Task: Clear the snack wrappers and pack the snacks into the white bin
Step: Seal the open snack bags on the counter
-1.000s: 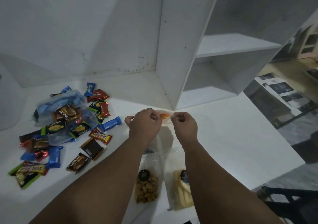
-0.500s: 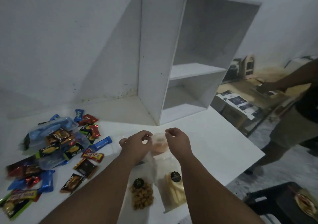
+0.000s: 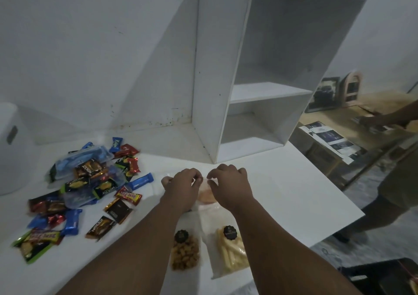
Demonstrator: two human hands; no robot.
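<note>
A white shelf unit (image 3: pixel 217 68) stands on the table (image 3: pixel 294 192), a person (image 3: pixel 398 181) beyond.

Head-worn camera looks forward and down, close over the white table (image 3: pixel 294 192).

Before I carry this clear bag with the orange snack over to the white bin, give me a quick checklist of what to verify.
1. Left hand grip on the clear bag: ok, fingers pinch its top.
2. Right hand grip on the same top edge: ok.
3. Bag closed: cannot tell, the fingers cover the opening.
4. White bin in sight: ok, at the far left, though cut off by the frame edge.
5. Bin's opening free: cannot tell, it is out of view.
6. Straight path to the bin: not ok, the pile of wrapped snacks lies between.
</note>
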